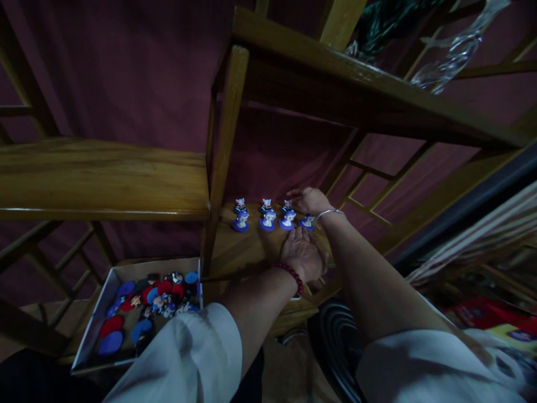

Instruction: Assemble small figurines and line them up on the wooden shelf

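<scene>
My right hand (311,200), with a silver bangle at the wrist, reaches over the right end of a small shelf. Its fingers stretch left, beside the rightmost visible cat-eared figurine (287,206) in the back row; contact cannot be made out. Below it, my left hand (301,256) lies palm up with fingers extended, holding nothing, a red bead bracelet on its wrist. Its fingertips are close to the front row, where white-and-purple figurines stand upright on purple bases, among them one figurine (287,220) and the end figurine (306,222). My right hand hides the back right corner.
An open box (93,319) of jumbled figurines and coloured discs sits lower left. A wooden post (226,151) and a higher shelf board (356,73) frame the small shelf. Another shelf (104,179) extends left. A black ribbed round object (335,336) stands below.
</scene>
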Tool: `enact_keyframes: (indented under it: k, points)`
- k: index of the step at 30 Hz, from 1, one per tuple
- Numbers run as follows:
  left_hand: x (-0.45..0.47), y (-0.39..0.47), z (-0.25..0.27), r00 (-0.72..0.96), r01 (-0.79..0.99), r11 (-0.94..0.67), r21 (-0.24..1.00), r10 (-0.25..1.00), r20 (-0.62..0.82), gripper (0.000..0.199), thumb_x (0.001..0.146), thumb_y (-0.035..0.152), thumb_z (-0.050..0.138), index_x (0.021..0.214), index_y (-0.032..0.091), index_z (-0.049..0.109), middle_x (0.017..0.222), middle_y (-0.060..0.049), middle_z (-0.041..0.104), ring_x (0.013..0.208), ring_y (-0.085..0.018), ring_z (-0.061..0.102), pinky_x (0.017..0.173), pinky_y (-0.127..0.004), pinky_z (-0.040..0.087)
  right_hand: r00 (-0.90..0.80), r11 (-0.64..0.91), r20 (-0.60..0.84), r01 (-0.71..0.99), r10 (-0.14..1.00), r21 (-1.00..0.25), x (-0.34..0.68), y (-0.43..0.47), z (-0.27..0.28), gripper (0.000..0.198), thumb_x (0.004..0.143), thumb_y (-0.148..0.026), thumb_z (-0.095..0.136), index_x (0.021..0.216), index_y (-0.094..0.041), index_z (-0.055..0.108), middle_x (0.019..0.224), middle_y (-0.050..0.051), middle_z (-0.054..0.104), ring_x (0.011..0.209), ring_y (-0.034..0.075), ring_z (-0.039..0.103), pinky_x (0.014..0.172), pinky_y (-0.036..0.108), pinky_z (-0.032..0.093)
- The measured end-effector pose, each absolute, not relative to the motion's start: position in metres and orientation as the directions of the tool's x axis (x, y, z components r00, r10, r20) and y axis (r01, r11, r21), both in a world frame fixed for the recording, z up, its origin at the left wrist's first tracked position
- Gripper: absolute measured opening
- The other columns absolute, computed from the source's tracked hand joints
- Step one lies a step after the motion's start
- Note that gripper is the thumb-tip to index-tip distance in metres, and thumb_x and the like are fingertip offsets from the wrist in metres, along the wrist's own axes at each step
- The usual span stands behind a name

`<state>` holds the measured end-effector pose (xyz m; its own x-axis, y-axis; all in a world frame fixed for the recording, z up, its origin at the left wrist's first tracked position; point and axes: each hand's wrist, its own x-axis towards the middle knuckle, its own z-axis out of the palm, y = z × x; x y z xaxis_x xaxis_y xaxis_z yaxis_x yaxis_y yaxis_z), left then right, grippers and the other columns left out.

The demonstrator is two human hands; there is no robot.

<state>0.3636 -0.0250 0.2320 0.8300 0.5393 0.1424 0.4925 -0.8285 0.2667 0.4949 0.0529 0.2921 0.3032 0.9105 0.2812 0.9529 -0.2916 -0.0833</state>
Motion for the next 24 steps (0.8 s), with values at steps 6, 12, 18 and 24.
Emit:
enact_keyframes:
  k: [6,12,18,24]
  points:
    - [0.364,-0.023,0.230,0.830,0.487,-0.826,0.285,0.539,0.143,0.062,0.087,0.032,0.023,0.138,-0.003,0.026,0.147,-0.017,0.022,0.137,-0.024,0.015,0.112,-0.037,0.010,0.254,-0.254,0.186,0.967,0.949,-0.023,0.495,0.066,0.290,0.028,0.069,-0.025,0.064,0.097,-0.027,0.069,0.088,-0.002,0.072,0.087,0.016,0.065,0.075,0.020,0.047]
    - [0.362,-0.023,0.232,0.849,0.476,-0.840,0.263,0.516,0.114,0.063,0.085,0.031,0.031,0.139,0.001,0.024,0.148,-0.015,0.021,0.137,-0.025,0.012,0.112,-0.039,0.011,0.243,-0.251,0.189,0.968,0.951,0.016,0.495,0.068,0.286,0.027,0.071,-0.023,0.062,0.096,-0.024,0.070,0.094,0.001,0.071,0.089,0.018,0.065,0.077,0.022,0.047]
    - [0.363,-0.023,0.232,0.849,0.481,-0.839,0.253,0.518,0.106,0.067,0.084,0.037,0.033,0.139,-0.001,0.024,0.148,-0.016,0.021,0.137,-0.026,0.013,0.112,-0.037,0.008,0.237,-0.246,0.211,0.969,0.948,0.019,0.491,0.067,0.286,0.023,0.071,-0.019,0.061,0.092,-0.021,0.071,0.090,0.003,0.072,0.084,0.017,0.065,0.070,0.020,0.046]
    - [0.364,-0.024,0.231,0.827,0.494,-0.822,0.283,0.545,0.138,0.062,0.086,0.034,0.022,0.137,-0.001,0.028,0.147,-0.016,0.024,0.137,-0.024,0.016,0.112,-0.037,0.010,0.242,-0.252,0.226,0.968,0.943,0.013,0.498,0.067,0.283,0.021,0.070,-0.020,0.062,0.089,-0.022,0.072,0.087,0.002,0.072,0.080,0.016,0.065,0.067,0.019,0.045]
